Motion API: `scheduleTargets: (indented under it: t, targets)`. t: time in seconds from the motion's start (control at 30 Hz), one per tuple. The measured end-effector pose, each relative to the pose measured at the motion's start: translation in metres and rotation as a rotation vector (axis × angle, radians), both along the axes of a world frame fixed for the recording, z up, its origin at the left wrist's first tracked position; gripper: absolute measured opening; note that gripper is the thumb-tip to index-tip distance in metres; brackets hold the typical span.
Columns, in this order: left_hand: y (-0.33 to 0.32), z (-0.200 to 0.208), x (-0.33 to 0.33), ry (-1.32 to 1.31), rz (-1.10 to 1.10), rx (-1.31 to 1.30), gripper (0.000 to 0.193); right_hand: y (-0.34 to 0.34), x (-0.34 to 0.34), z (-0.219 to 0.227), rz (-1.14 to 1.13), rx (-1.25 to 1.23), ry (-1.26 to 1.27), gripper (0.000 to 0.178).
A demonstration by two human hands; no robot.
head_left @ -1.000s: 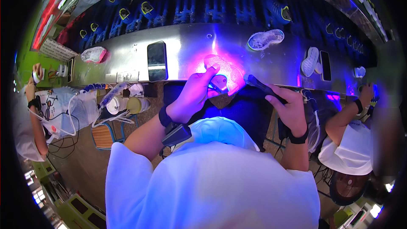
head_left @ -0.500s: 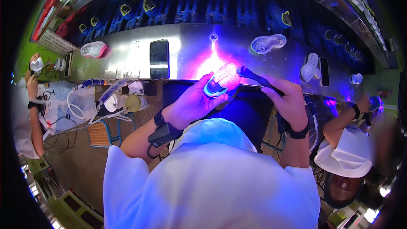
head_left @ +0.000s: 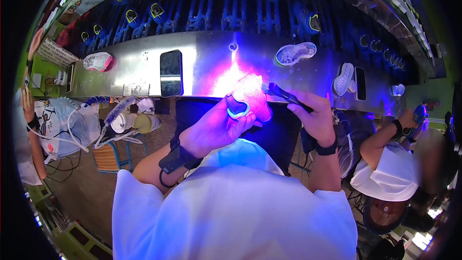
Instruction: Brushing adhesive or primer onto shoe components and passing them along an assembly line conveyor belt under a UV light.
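Note:
My left hand (head_left: 209,127) is closed around a shoe (head_left: 257,98) near its ankle opening, which has a light-blue rim. Pink and violet light washes over the shoe, so its true colour cannot be told. Its upper is tilted, with one end at the front edge of the metal bench (head_left: 207,79). In my right hand (head_left: 315,118) is a dark-handled brush (head_left: 286,95), its tip at or very close to the shoe's right side. Glare hides whether the tip touches. A light-coloured shoe sole (head_left: 295,54) lies farther back on the bench, to the right.
A phone (head_left: 171,73) lies left of the glare. Farther left is a white and pink sole (head_left: 97,61); at right, a white sole (head_left: 343,79) beside another phone (head_left: 360,84). Dark shoes stand along a rack (head_left: 231,14) behind. People work at both sides.
The shoe has turned in my left hand, showing more of its side. The brush stays beside it. The whole view has shifted slightly. At the far left, a person's arm has risen.

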State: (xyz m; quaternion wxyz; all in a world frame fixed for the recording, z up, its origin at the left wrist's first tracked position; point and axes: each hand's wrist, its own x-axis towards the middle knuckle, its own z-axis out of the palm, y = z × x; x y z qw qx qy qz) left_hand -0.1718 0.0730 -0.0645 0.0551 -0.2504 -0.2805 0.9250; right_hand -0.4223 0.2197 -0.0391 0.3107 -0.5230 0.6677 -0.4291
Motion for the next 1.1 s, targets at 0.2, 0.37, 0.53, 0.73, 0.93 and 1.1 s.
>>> scheduleTargets:
  t: [0.2, 0.37, 0.53, 0.73, 0.93, 1.1]
  targets:
    - [0.003, 0.013, 0.005, 0.162, 0.089, -0.352, 0.062, 0.015, 0.023, -0.018, -0.009, -0.146, -0.026, 0.04]
    - [-0.029, 0.029, -0.012, 0.016, -0.011, -1.053, 0.053, -0.008, 0.024, -0.004, -0.24, 0.087, 0.065, 0.04]
    - [-0.052, 0.03, -0.024, -0.068, -0.013, -1.74, 0.065, -0.009, 0.044, -0.005, -0.233, -0.121, 0.078, 0.042]
    - [-0.104, 0.011, -0.028, -0.22, -0.179, -2.133, 0.054, 0.036, 0.019, -0.014, -0.185, 0.155, 0.062, 0.043]
    - [-0.225, -0.024, -0.089, -0.665, -0.591, -2.455, 0.06, 0.047, -0.018, -0.082, -0.421, 0.211, -0.284, 0.051]
    - [-0.326, -0.041, -0.138, -0.987, -1.185, -2.873, 0.059, 0.035, -0.022, -0.095, -0.571, 0.179, -0.384, 0.048]
